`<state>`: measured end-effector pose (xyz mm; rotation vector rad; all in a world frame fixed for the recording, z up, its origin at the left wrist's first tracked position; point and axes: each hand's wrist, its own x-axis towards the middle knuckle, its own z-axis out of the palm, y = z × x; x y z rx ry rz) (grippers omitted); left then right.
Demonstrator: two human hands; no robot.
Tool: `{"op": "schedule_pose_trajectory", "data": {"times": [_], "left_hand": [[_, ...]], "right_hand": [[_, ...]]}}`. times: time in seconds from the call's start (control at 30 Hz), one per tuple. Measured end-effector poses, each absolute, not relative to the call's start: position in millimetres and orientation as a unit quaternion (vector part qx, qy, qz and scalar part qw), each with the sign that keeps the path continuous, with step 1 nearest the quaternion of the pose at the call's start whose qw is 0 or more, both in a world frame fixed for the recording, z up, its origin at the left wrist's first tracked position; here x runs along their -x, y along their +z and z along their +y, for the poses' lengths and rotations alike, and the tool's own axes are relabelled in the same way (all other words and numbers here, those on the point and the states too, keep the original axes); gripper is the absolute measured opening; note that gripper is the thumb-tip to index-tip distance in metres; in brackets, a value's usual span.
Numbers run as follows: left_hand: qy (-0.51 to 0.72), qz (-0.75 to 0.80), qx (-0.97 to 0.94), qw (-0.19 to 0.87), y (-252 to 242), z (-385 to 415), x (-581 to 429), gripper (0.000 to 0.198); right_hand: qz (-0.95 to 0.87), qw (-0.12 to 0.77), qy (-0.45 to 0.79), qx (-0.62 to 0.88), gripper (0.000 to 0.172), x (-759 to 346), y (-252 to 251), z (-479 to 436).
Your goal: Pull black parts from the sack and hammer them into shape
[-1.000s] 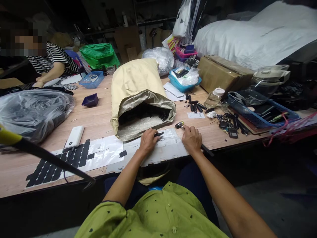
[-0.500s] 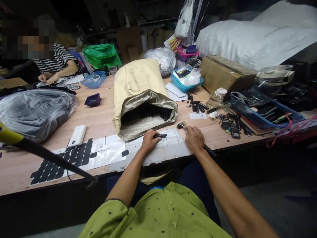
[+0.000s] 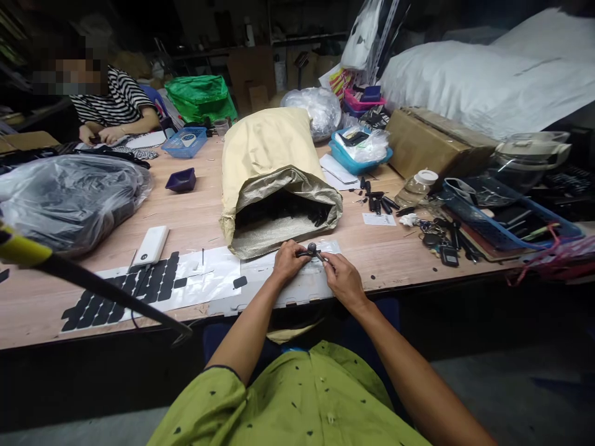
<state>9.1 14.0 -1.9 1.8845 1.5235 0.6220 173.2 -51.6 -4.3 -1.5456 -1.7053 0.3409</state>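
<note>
My right hand is closed around the handle of a small hammer. Its round dark head is over the work spot, close to the left fingertips. A short black rod-like piece is pinched in my left hand, low over the grey board at the table edge. The hammer head and fingers partly cover this piece, and its exact kind cannot be made out. Just beyond both hands lies a cream woven sack, its mouth facing me, with dark pieces inside.
Left are a sheet of black stickers, a white power bank and a plastic-wrapped bundle. Several black handles, keys and a blue basket lie right. A co-worker sits far left.
My right hand has moved left with the hammer, bringing its head to the piece in my left hand. The left hand has stayed at the board. The view has shifted slightly.
</note>
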Motion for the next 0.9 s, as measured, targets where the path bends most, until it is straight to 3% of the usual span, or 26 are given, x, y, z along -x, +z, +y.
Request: {"op": "schedule_pose_trajectory", "data": {"times": [0.23,0.47,0.67,0.9], "left_hand": [[0.236,0.577,-0.720,0.304,-1.6,13.0,-10.6,0.010],[0.233,0.575,-0.723,0.303,-0.7,11.3,-11.6,0.005],[0.250,0.567,-0.725,0.300,-4.2,10.9,-11.8,0.010],[0.252,0.572,-0.722,0.296,-5.5,11.5,-11.7,0.009]], "right_hand": [[-0.678,0.400,0.134,0.602,0.031,-165.9,4.9,-49.0],[-0.686,0.349,0.137,0.624,0.032,-165.2,-8.4,-50.6],[-0.641,0.327,0.036,0.693,0.034,-208.1,-11.3,-28.4],[-0.648,0.231,-0.065,0.723,0.032,-227.0,-28.7,-11.8]]}}
